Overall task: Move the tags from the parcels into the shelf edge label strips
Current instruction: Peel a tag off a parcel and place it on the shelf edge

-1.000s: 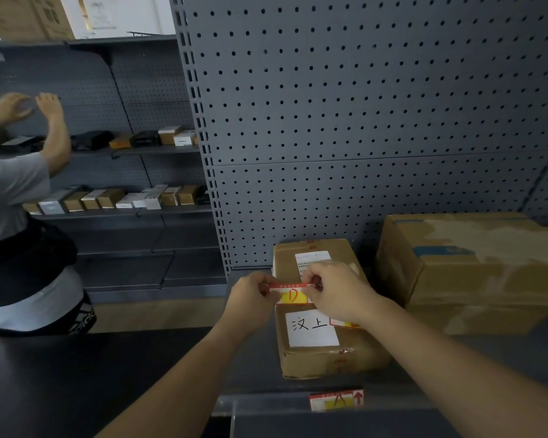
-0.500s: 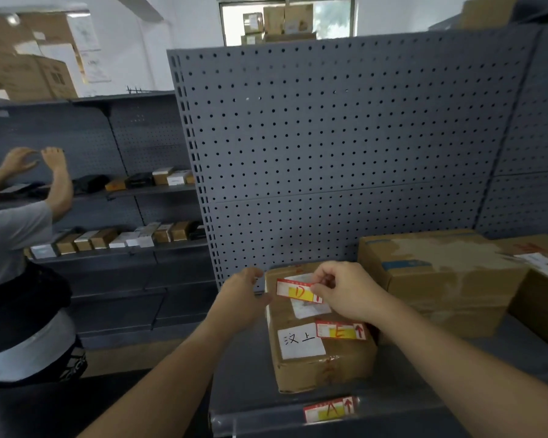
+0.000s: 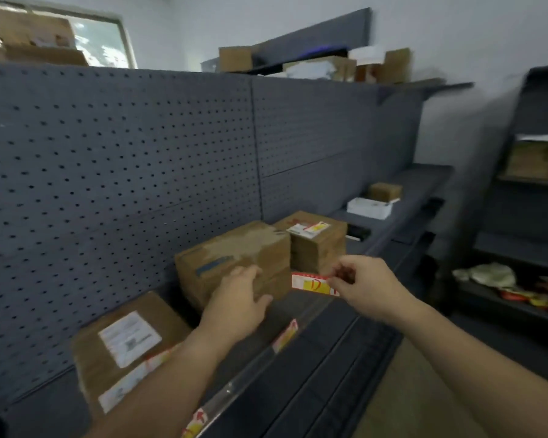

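My right hand [image 3: 366,287] pinches a red, white and yellow tag [image 3: 310,283] by its right end, in the air over the shelf's front edge. My left hand [image 3: 239,300] hovers with fingers spread in front of the middle cardboard parcel [image 3: 231,257], holding nothing. The near parcel [image 3: 121,343] at lower left carries white labels and a red-yellow tag [image 3: 160,358] partly hidden by my left forearm. A third parcel [image 3: 318,245] stands behind the middle one. The clear label strip [image 3: 314,312] runs along the shelf edge and holds one tag [image 3: 286,336] and another [image 3: 196,422] nearer me.
A grey pegboard wall [image 3: 124,172] backs the shelf. Further along the shelf lie a white box [image 3: 369,207] and a small brown box [image 3: 385,191]. A dark shelf unit [image 3: 525,248] with mixed goods stands at right. Floor shows at lower right.
The view has swung to the right along the shelf. My right hand has carried the tag away from the near parcel toward the right. My left hand let go of the tag and opened.
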Demonstrator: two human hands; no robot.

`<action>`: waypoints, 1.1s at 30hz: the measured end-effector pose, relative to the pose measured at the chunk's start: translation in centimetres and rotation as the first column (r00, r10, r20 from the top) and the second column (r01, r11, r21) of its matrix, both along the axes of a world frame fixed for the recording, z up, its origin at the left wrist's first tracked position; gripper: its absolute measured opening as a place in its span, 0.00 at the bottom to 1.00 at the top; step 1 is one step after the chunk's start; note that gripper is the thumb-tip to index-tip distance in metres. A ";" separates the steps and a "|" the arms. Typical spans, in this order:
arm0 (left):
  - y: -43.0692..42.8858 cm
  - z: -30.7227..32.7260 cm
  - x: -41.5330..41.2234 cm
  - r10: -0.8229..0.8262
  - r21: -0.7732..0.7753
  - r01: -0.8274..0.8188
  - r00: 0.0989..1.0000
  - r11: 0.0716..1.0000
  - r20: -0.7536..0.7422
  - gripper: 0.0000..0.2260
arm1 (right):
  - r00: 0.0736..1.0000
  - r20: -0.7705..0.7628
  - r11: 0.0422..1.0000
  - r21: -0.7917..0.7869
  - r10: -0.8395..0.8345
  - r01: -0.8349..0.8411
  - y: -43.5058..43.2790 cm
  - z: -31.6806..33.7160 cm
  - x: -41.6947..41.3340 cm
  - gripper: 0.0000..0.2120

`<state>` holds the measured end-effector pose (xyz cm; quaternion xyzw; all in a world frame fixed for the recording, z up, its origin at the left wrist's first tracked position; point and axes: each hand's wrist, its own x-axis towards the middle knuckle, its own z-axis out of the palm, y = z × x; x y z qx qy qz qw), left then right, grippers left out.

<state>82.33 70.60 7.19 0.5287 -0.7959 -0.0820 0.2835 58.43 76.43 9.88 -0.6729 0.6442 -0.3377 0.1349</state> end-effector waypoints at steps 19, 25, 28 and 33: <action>-2.6 -1.6 -41.0 -0.463 0.036 0.462 0.882 0.886 0.084 0.22 | 0.852 0.040 0.853 0.007 -0.521 0.522 9.9 -1.6 -36.0 0.04; -4.9 -1.9 -50.6 -0.494 0.058 0.491 0.866 0.869 0.080 0.22 | 0.828 0.039 0.828 0.012 -0.560 0.560 8.0 -1.6 -44.7 0.04; -7.0 -2.1 -55.0 -0.508 0.059 0.505 0.857 0.861 0.080 0.21 | 0.818 0.022 0.818 0.013 -0.575 0.575 5.7 -2.1 -48.5 0.04; -12.8 -3.0 -62.4 -0.538 0.046 0.536 0.838 0.843 0.093 0.21 | 0.806 0.005 0.806 0.015 -0.592 0.591 0.2 -3.0 -55.2 0.04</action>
